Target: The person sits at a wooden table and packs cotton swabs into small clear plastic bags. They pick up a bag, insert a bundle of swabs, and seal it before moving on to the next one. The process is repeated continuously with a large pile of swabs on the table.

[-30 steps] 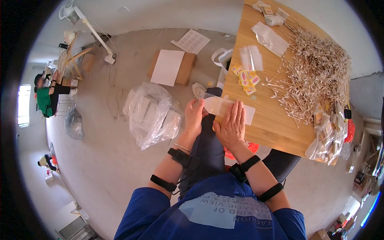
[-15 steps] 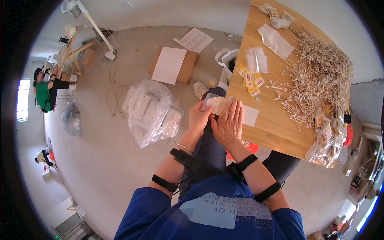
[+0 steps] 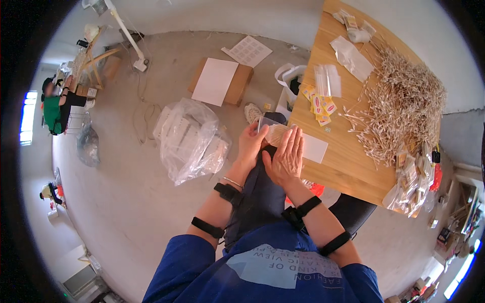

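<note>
Dressed in a blue shirt (image 3: 187, 272), with black straps (image 3: 335, 243) around both forearms and a thin bracelet (image 3: 233, 182) on the left wrist. Just ahead, above the dark trousers (image 3: 255, 197), pinching the left end of a clear sleeve (image 3: 263, 122) between thumb and fingers of the left hand (image 3: 249, 149), grip closed on the plastic. Resting flat over the sleeve's right part with the right hand (image 3: 285, 156), fingers extended side by side, thumb apart, grip not clamped on anything. Between the hands, inside or against the sleeve (cannot tell which), in a neat row: pale thin sticks (image 3: 276, 134). Just right of the right fingers, lying at the edge of the wooden table (image 3: 348, 166): a white card (image 3: 314, 149). Below that edge, partly hidden: something red (image 3: 317, 190).

Farther over the table: yellow packets (image 3: 319, 105) overlapping a stack of clear sleeves (image 3: 329, 81), filled clear bags (image 3: 410, 179) heaped at the near right corner, and a broad, tangled pile of cotton swabs (image 3: 404, 96). On the floor to the left: a large clear bag (image 3: 192, 139) with white contents, then a cardboard box (image 3: 244, 84) under a white sheet (image 3: 214, 81). Far left: a co-worker in green (image 3: 52, 111), beside a wooden frame (image 3: 96, 65).
</note>
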Demonstrator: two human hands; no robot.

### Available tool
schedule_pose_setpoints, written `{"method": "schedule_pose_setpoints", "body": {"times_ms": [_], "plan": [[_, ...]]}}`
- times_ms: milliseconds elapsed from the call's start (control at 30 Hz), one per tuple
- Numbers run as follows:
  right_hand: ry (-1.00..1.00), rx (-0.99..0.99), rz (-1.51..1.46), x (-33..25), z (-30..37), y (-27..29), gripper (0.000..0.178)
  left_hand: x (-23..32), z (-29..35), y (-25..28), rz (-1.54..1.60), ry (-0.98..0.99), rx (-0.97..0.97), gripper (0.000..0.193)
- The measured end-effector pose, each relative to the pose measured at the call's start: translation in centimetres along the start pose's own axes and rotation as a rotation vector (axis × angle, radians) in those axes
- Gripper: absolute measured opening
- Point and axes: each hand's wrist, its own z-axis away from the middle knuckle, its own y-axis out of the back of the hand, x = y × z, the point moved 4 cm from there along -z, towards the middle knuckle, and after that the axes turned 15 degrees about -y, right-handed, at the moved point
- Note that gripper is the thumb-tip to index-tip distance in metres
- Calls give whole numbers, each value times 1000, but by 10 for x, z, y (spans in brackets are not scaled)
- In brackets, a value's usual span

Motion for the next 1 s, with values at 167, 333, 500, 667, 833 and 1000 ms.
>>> {"method": "schedule_pose_setpoints", "body": {"times_ms": [167, 333, 500, 667, 833, 1000], "plan": [[7, 11, -37, -3, -1, 1, 95, -9, -15, -5, 178, 68, -88, 43], [11, 20, -49, -5, -3, -1, 96, -4, -14, -12, 15, 115, -73, 33], [38, 31, -73, -9, -2, -3, 95, -13, -19, -7, -176, 13, -94, 33], [46, 0, -60, -7, -3, -6, 93, 1, -13, -18, -243, -27, -149, 34], [22, -41, -76, -8, -4, -2, 90, -3, -14, -14, -270, -57, -134, 34], [-27, 94, -140, 6, -15, 15, 75, -8, -13, -17, -279, 7, -101, 35]]}}
